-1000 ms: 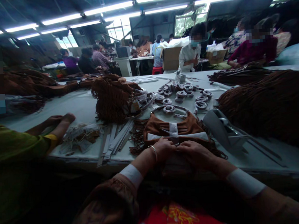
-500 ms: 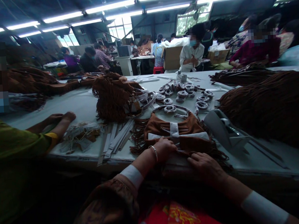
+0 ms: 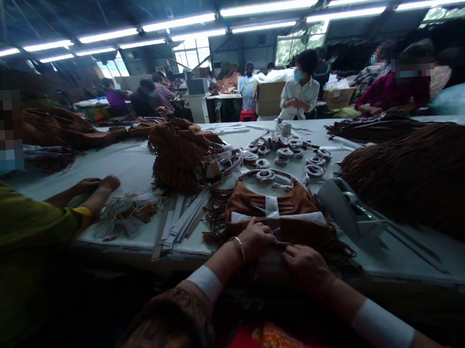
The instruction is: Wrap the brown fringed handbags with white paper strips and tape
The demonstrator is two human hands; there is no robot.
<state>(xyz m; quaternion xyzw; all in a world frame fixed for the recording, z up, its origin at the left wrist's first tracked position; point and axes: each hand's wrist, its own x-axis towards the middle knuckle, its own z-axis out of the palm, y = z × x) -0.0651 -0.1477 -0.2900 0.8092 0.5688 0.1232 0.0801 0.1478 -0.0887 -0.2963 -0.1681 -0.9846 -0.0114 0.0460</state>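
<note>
A brown fringed bag (image 3: 300, 198) lies on the white table in front of me, with a white band around its middle and white strips along it. My left hand (image 3: 258, 239) is closed at the bag's near edge, its fingers pinching the brown material. Beside it my right hand (image 3: 307, 264) has its fingers closed at the same lower edge, close to the left fingertips. What exactly the right fingers hold is too dark to make out. The bag's wrapped handle (image 3: 272, 171) curves away behind it.
A grey tape dispenser (image 3: 348, 209) stands right of the bag. Pale strips (image 3: 186, 219) and tags (image 3: 130, 214) lie left. Fringed bags (image 3: 180, 156) and wrapped coils (image 3: 284, 152) sit behind, a large brown pile (image 3: 414, 178) at right. A co-worker's hands (image 3: 99, 187) are at left.
My right hand has moved left, closer to my left hand, along the bag's near edge. The view has shifted slightly. The bag lies much as before.
</note>
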